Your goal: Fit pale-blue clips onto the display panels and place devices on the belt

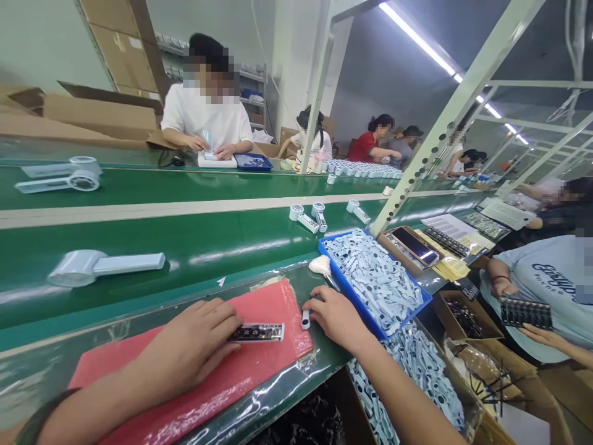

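My left hand (pixel 194 343) lies on a red foam mat (pixel 259 364) with its fingers curled on the left end of a narrow black circuit strip (pixel 259 332). My right hand (pixel 336 315) rests at the mat's right edge. Its fingertips pinch a small white cylindrical part (pixel 306 319). Just past that hand stands a blue tray (pixel 340 281) heaped with pale blue plastic pieces (pixel 380 278).
A green conveyor belt (pixel 208 241) carries pale blue handheld fan bodies (pixel 99 266), with more fan bodies (pixel 308 217) farther along. A white lump (pixel 320 264) lies beside the tray. A co-worker at right holds a black board (pixel 525 312). Other people sit across the belt. A box of parts (pixel 466 315) stands at right.
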`<state>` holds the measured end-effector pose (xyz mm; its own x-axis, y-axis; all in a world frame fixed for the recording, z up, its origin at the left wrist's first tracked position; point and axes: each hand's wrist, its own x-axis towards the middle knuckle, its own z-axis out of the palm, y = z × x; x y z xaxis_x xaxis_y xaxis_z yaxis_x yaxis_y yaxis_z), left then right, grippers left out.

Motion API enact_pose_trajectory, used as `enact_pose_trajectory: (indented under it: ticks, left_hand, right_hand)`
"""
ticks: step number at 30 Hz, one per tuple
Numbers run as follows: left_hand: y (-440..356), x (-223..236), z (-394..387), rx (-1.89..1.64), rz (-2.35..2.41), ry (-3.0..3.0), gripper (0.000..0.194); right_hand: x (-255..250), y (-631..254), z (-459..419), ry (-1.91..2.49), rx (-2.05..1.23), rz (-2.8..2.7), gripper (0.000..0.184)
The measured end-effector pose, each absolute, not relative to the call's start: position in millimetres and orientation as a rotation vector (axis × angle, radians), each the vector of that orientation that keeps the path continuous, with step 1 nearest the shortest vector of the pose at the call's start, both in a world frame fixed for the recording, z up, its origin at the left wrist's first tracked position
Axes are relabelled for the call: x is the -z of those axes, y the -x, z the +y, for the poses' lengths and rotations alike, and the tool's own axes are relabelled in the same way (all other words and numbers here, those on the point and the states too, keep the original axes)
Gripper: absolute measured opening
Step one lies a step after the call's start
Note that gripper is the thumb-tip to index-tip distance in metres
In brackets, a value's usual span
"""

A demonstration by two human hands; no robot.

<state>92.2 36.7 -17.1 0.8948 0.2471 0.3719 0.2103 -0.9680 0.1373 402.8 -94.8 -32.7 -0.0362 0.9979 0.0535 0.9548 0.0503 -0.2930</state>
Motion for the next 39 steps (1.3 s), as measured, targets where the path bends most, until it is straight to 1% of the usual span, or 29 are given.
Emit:
enact_pose_trajectory:
  ticks: [3,6,9,12,15,17,20,22,26,28,30,31,32,34,35,36,39]
  left_hand:
    - [-106,24,50,-0.465,0.358,-3.002,0.019]
    - [-113,29,54,-0.287,0.462,-2.991,0.012]
    - [-113,28,51,-0.201,0.537,-2.911,0.014]
    - [-112,25,50,-0.258,0.530,-2.787,0.025]
    - [-111,24,50,-0.363,0.492,-2.666,0.035]
    - [-111,23,50,-0.417,0.458,-2.581,0.032]
    - [-110,23,49,-0.492,0.386,-2.522,0.015]
    - [-110,25,48,-0.541,0.363,-2.546,0.020]
    - [-113,28,48,-0.569,0.382,-2.571,0.020]
    - [-114,26,48,-0.576,0.382,-2.571,0.020]
    - [-114,23,45,-0.591,0.382,-2.576,0.021]
    - [-113,21,43,-0.590,0.379,-2.583,0.022]
    - [-112,19,39,-0.588,0.373,-2.596,0.023]
    - [-108,18,30,-0.577,0.366,-2.648,0.023]
    - [-106,19,24,-0.575,0.372,-2.684,0.022]
    - [-104,21,18,-0.579,0.385,-2.729,0.020]
    - [-105,27,6,-0.601,0.452,-2.883,0.024]
  right_hand:
    - [28,-405,-90,1.950,-0.279,-2.169,0.026]
    - [23,-412,-92,1.909,-0.351,-2.194,0.020]
    - [14,-406,-95,1.942,-0.429,-1.931,0.014]
    - [4,-377,-90,1.855,-0.463,-1.742,0.019]
    - [0,-337,-79,1.768,-0.417,-1.886,0.027]
    - [3,-316,-71,1.788,-0.365,-1.972,0.027]
    - [7,-304,-67,1.857,-0.347,-2.029,0.016]
    - [8,-304,-67,1.876,-0.351,-2.028,0.009]
    - [11,-309,-67,1.815,-0.376,-1.892,0.009]
    - [19,-312,-65,1.760,-0.515,-1.737,0.009]
    - [28,-316,-62,1.692,-0.748,-1.540,0.008]
    - [31,-317,-63,1.661,-0.861,-1.463,0.010]
    - [34,-319,-64,1.642,-0.942,-1.425,0.020]
    - [35,-319,-71,1.635,-0.989,-1.493,0.043]
    - [35,-317,-76,1.640,-0.968,-1.572,0.049]
    - [34,-315,-81,1.650,-0.927,-1.654,0.050]
    - [32,-306,-90,1.725,-0.765,-1.804,0.040]
